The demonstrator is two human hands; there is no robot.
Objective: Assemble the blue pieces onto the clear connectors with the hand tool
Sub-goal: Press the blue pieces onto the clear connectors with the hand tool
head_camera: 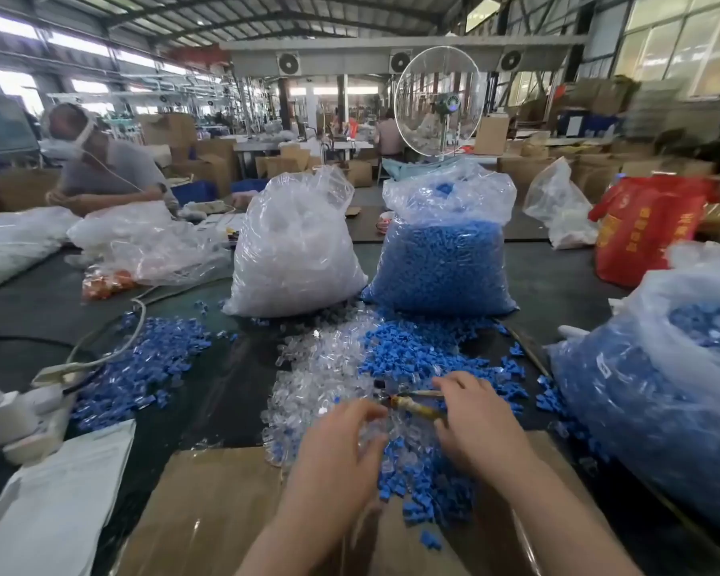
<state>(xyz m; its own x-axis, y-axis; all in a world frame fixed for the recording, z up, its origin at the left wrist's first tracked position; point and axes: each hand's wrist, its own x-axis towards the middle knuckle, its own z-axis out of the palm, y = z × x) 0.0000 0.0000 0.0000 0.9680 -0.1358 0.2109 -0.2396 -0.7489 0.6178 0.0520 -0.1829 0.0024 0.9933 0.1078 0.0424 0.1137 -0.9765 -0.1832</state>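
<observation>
The hand tool [418, 405] was gripped in the right hand [476, 426]. Clear connectors [329, 380] were touched by the left hand [341, 446], fingers curled; whether anything was gripped could not be told. Blue pieces [416, 351] were piled just beside.

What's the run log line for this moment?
right hand: grips hand tool | left hand: on clear connectors | blue pieces: loose pile

Low in the frame I see my right hand [476, 426] gripping the hand tool [416, 403], its tip beside my left hand [341, 446], fingers curled over clear connectors [321, 376]. Blue pieces [416, 351] lie heaped at centre on the dark tabletop [233, 380].
</observation>
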